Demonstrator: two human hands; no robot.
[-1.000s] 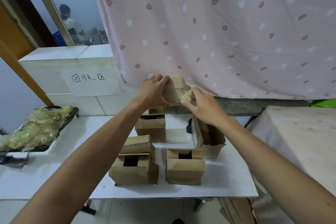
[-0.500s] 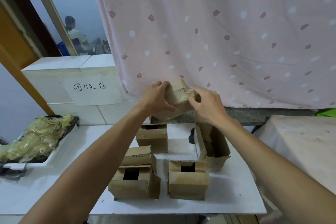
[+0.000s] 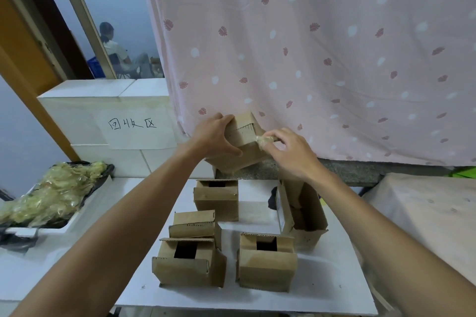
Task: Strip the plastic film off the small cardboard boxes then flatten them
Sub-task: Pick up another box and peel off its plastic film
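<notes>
A small brown cardboard box (image 3: 244, 136) is held tilted in the air in front of the pink curtain. My left hand (image 3: 213, 136) grips its left side, thumb across the front face. My right hand (image 3: 291, 152) pinches a crumpled strip of clear plastic film (image 3: 265, 140) at the box's right edge. Below, several small cardboard boxes stand on the white table (image 3: 322, 293): one at the back (image 3: 216, 201), one with a flap folded over (image 3: 193, 224), two in front (image 3: 188, 262) (image 3: 266, 262), and a taller open one (image 3: 301, 211) on the right.
A heap of yellowish stripped film (image 3: 49, 193) fills a dark tray at the left. White foam blocks with a handwritten paper label (image 3: 131, 123) stand behind. A cloth-covered surface (image 3: 425, 208) lies to the right. A person sits far off in the doorway (image 3: 113, 49).
The box has risen off the ledge and tilted. My right hand has drawn the bunched film out toward the box's right edge. The view has shifted lower and closer.
</notes>
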